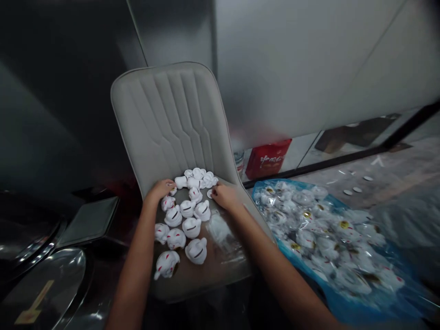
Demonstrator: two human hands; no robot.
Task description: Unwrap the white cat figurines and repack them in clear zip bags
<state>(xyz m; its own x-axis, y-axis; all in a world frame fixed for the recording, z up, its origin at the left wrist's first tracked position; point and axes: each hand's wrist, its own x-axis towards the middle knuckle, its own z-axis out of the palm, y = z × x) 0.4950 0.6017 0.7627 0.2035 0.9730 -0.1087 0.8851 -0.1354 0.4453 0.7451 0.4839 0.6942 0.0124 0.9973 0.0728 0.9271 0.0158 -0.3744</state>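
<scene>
On the seat of a grey chair (165,114) stand several white cat figurines (191,228), some with red ears, others showing a dark slot. My left hand (161,189) is at the far left of the group, fingers curled around a small white cat figurine (173,191) that they partly cover. With fingers pinched, my right hand (224,195) holds the edge of a small white disc (209,194) just right of the group. More white discs (198,173) are heaped against the backrest, behind white figurines (187,182) lying there.
A blue plastic bag (309,229) packed with wrapped white figurines lies on the right. Behind it are a red bag (268,159) and loose white discs (357,189) on the floor. Shiny dark furniture (51,284) stands left. Clear plastic wrap (220,227) lies on the seat.
</scene>
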